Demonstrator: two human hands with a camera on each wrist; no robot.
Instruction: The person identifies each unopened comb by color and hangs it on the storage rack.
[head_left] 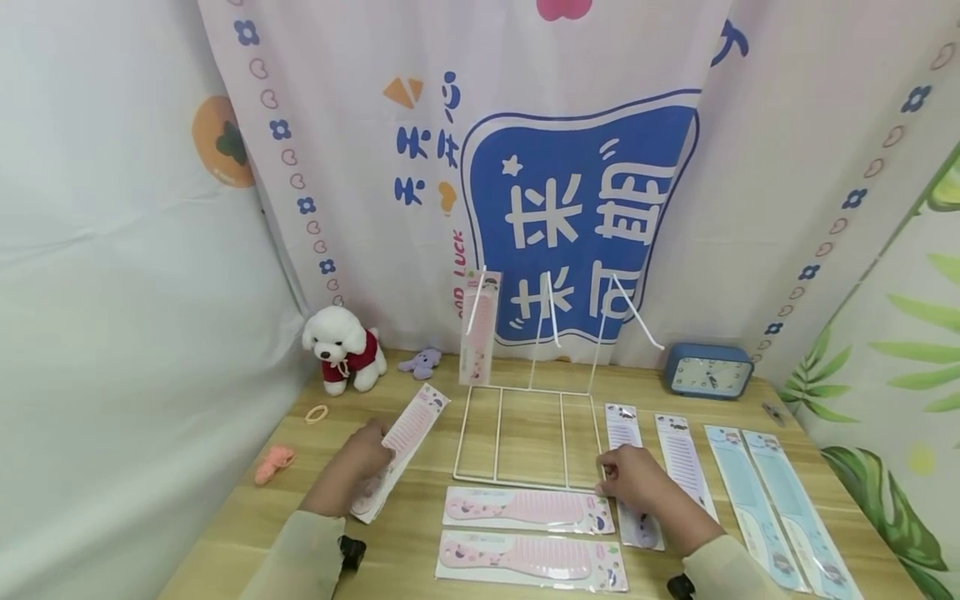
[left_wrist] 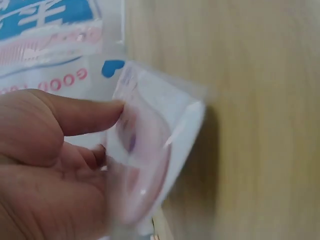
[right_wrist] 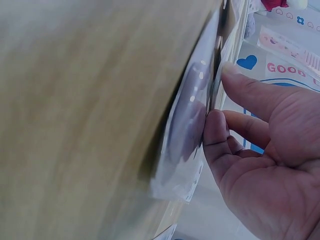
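left hand (head_left: 358, 467) — fingers pinch pink comb pack (head_left: 401, 446) | right hand (head_left: 637, 483) — fingers pinch purple comb pack (head_left: 628, 467) | both on worktop (head_left: 420, 517), beside wire rack (head_left: 525, 433)

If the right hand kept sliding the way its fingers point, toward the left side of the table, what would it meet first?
Probably the white wire rack: the right hand, resting on a packaged purple comb, points at the rack's front right corner. The pink comb pack lies just nearer the person; depth is unclear.
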